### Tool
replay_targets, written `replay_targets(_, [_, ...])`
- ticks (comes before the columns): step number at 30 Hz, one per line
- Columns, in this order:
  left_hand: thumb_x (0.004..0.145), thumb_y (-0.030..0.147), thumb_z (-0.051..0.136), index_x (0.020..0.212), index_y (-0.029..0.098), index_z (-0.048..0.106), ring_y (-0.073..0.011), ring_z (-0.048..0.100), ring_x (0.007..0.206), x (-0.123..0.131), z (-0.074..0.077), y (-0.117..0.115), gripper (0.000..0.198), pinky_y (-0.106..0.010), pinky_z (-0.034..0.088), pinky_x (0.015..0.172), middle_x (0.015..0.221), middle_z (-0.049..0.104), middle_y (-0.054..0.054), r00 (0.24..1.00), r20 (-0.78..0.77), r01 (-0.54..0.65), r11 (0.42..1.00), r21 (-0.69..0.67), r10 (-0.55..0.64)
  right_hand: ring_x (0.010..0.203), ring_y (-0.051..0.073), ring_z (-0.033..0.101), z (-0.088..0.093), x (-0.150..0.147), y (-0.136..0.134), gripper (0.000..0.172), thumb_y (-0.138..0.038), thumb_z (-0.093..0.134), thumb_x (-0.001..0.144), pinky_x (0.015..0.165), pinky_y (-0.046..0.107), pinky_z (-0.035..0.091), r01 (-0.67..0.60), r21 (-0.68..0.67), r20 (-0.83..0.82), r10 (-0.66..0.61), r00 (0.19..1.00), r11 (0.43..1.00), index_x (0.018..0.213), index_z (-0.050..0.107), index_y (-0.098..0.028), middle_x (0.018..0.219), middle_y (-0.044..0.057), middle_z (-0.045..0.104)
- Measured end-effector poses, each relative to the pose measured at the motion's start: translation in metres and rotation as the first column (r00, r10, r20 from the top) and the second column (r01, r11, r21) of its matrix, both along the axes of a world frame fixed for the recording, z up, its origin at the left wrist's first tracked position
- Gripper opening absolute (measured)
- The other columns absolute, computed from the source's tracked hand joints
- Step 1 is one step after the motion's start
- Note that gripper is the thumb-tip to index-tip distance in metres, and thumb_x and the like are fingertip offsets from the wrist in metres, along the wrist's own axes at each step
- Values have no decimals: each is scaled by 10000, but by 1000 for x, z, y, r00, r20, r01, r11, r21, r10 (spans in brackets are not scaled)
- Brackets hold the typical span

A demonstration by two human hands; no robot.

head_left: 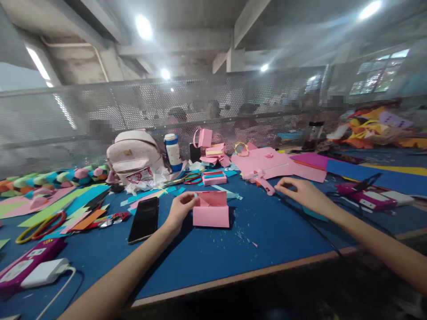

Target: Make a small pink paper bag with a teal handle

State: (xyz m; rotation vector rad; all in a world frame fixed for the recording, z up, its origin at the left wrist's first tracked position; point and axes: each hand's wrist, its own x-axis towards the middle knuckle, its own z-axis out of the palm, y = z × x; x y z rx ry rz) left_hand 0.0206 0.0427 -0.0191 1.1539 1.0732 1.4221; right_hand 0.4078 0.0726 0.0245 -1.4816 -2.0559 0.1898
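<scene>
A folded pink paper box (pixel 211 210) stands on the blue table (pixel 253 240) in front of me. My left hand (pixel 180 209) pinches its left edge, fingers closed on the paper. My right hand (pixel 299 190) reaches out to the right of the box. Its fingers are curled at the handle end of a pink glue gun (pixel 261 180) that lies on the table, and I cannot tell if they grip it. A black cable (pixel 312 226) runs from there toward the table's front edge.
A black phone (pixel 144 219) lies left of the box. A pale backpack (pixel 133 155), a bottle (pixel 173 151), small pink boxes (pixel 214 178), scissors (pixel 190 179) and pink sheets (pixel 276 162) sit behind. Paper scraps and power strips flank both sides. A mesh fence backs the table.
</scene>
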Motion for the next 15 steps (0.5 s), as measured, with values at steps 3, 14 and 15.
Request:
replay_targets(3, [569, 376, 855, 822, 146, 695, -106, 610, 636, 0, -2, 2, 377, -185, 444, 576, 737, 686, -10, 1000, 12, 5, 1000, 6, -5, 903, 284, 671, -11, 13, 30, 439, -578, 615, 731, 744, 353, 506, -30, -110, -137, 15, 990, 994, 943, 675, -198, 995, 104, 721])
replay_targets(14, [589, 352, 854, 902, 144, 680, -123, 635, 638, -4, -3, 6, 414, -205, 471, 606, 707, 670, -9, 1000, -30, 8, 999, 35, -7, 496, 129, 482, -16, -28, 66, 582, -619, 671, 709, 512, 265, 370, -169, -399, -316, 38, 948, 901, 961, 671, -95, 551, -8, 522])
replay_targets(15, [587, 346, 854, 906, 144, 681, -120, 632, 637, -4, -3, 6, 415, -202, 469, 603, 713, 672, -11, 999, -35, 6, 999, 38, -4, 487, 119, 453, -15, -31, 65, 584, -625, 677, 697, 487, 255, 344, -150, -399, -316, 18, 949, 904, 946, 675, -97, 553, -12, 507])
